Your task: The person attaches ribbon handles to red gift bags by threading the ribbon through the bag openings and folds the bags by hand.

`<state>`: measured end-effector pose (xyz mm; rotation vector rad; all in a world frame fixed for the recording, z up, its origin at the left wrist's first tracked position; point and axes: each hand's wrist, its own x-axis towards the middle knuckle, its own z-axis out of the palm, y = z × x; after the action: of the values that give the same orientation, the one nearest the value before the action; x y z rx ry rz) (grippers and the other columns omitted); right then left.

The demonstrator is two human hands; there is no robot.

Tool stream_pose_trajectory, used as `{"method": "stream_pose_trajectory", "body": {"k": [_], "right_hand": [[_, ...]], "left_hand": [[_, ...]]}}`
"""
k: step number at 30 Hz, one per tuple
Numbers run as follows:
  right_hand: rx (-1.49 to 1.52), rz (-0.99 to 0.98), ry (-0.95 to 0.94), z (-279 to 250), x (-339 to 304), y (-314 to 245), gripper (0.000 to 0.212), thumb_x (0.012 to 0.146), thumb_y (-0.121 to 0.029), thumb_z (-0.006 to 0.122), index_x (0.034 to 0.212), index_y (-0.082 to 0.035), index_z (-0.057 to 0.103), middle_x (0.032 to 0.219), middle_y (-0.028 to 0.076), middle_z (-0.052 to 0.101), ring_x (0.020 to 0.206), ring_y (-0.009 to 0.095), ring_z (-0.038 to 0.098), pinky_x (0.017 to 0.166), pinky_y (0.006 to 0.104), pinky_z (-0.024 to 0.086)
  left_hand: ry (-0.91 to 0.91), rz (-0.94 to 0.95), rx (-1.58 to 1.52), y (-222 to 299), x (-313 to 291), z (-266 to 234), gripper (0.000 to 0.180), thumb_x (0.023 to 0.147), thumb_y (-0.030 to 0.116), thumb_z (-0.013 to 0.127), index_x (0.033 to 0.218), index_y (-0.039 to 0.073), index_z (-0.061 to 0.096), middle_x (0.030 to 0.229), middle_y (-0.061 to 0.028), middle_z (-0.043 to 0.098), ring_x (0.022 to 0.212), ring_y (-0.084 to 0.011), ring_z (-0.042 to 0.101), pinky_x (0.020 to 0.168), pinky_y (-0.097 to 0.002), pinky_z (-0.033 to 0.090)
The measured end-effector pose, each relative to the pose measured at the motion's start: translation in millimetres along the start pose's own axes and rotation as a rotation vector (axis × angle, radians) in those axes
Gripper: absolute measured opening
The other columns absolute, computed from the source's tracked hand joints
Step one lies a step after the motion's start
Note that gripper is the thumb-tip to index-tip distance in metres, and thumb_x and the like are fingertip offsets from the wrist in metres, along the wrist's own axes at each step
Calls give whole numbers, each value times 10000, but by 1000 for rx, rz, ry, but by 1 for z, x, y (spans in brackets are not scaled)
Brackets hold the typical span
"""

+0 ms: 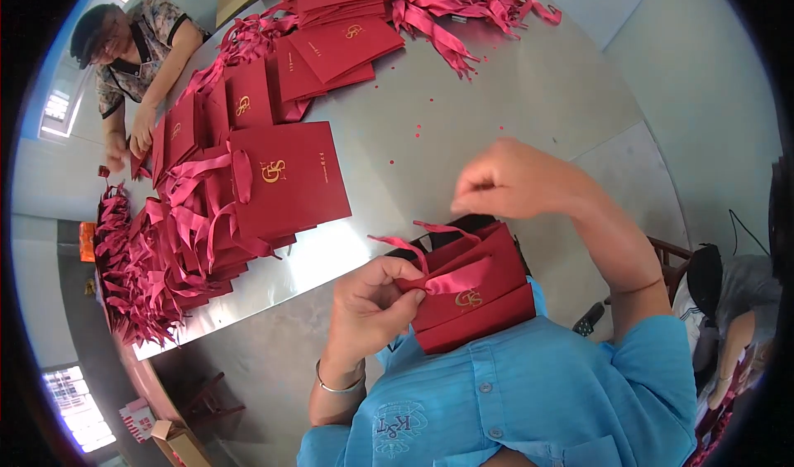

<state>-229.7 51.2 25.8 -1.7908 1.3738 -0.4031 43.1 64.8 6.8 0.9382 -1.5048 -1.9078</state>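
A small red paper gift bag (510, 273) with gold print leans against my front, tilted, its pink ribbon handles (461, 277) hanging loose at the top. My left hand (372, 306) pinches the ribbon at the bag's left upper edge between thumb and fingers. Above the bag, apart from it, my right hand (514, 182) is raised with its fingers curled together. It is slightly blurred, and whatever lies between its fingertips, if anything, is hidden. Two ribbon ends stick up beyond the bag's far edge, between my hands.
Red bags (294, 182) with pink ribbons are piled along the left of the grey table (529, 86). Loose ribbons (471, 4) heap at the far side; small red dots are scattered nearby. Another person (149, 45) works at the far left. A wooden chair (668, 252) stands at right.
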Motion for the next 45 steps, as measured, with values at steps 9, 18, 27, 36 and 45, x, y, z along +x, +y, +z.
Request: {"method": "stream_pose_trajectory", "body": {"k": [9, 18, 27, 36, 45], "right_hand": [[277, 122, -163, 5, -14, 12, 338, 951, -319, 574, 899, -8, 694, 719, 7, 625, 676, 93, 537, 607, 268, 430], [995, 66, 61, 10, -3, 11, 131, 867, -156, 686, 895, -29, 680, 809, 4, 668, 691, 66, 581, 632, 229, 455], [811, 33, 663, 35, 19, 38, 79, 861, -63, 689, 815, -38, 631, 718, 8, 646, 587, 34, 535, 517, 200, 404], [572, 190, 795, 41, 11, 43, 144, 882, -59, 649, 765, -9, 582, 667, 12, 628, 561, 21, 516, 471, 202, 379], [716, 253, 667, 30, 14, 37, 46, 868, -40, 663, 860, -9, 629, 759, 28, 658, 641, 46, 571, 533, 219, 451]], "left_hand": [[-41, 48, 90, 13, 1, 3, 182, 781, -138, 623, 929, -33, 610, 816, -38, 639, 569, -42, 583, 467, -159, 433], [-132, 121, 500, 74, 56, -14, 145, 742, -81, 558, 856, 7, 578, 734, 37, 568, 651, -14, 521, 537, -174, 399], [-272, 301, 993, 33, 170, -34, 212, 731, -36, 535, 915, -18, 638, 705, -59, 623, 666, -86, 575, 572, -235, 462], [160, 435, 1123, 11, 88, 22, 505, 743, 90, 717, 1200, -29, 540, 1316, -293, 496, 956, -338, 621, 792, -398, 510], [152, 407, 1323, -12, 90, 35, 882, 774, 320, 757, 1353, -181, 318, 1398, -423, 285, 1325, -547, 296, 1106, -581, 229]]}}
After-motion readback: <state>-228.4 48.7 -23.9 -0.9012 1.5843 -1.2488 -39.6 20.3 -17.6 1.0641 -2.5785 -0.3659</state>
